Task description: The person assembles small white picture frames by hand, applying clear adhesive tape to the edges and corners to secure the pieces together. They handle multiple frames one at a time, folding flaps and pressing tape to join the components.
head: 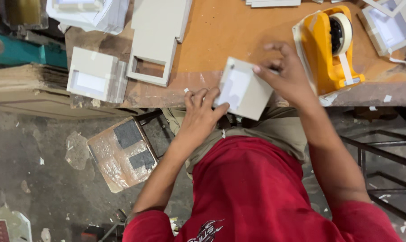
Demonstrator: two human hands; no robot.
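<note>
Seen from above, a person in a red shirt works at the edge of an orange-brown table (221, 31), holding a small grey card box (244, 89) with a white panel just over the table's near edge. The left hand (200, 112) grips the box at its lower left corner, fingers curled up against its side and thumb laid on its face. The right hand (285, 74) closes on the box's upper right corner, fingers bent and pinching at the edge; what lies under the fingertips is too blurred to tell. The box sits tilted, one corner pointing toward the person's lap.

Just beside the right hand, a yellow tape dispenser (328, 49) stands on the table with a roll of pale tape and a strip hanging down its front. To the left lie a flat grey card frame (151, 67) with a rectangular window and, hanging over the table's edge, a stack of similar boxes (95, 74). More white and grey card pieces crowd the far side. Below the table, a stool (122, 152) wrapped in plastic stands on the littered concrete floor (41, 179).
</note>
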